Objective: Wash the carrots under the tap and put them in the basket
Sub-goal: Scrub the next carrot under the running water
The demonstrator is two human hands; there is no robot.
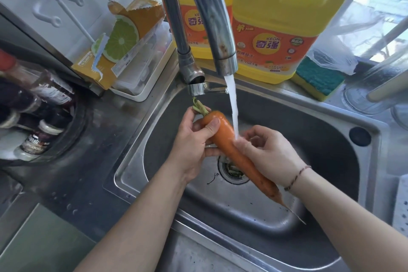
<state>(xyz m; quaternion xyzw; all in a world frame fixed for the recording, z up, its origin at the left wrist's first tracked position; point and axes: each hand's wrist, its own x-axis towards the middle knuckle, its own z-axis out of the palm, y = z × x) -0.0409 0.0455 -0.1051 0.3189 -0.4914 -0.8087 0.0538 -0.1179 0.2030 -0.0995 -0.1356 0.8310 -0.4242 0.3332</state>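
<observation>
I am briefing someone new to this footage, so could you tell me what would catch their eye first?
First, the orange carrot held over the steel sink, with the left hand near its leafy top and the right hand around its middle. A white stream runs from the tap onto it. Behind stand two yellow detergent jugs.

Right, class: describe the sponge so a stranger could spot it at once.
Start at the steel sink and follow its back rim right of the tap. Beside the larger yellow detergent jug lies the sponge: a flat block, green scouring top over a yellow base, unlike the tall jugs.
</observation>
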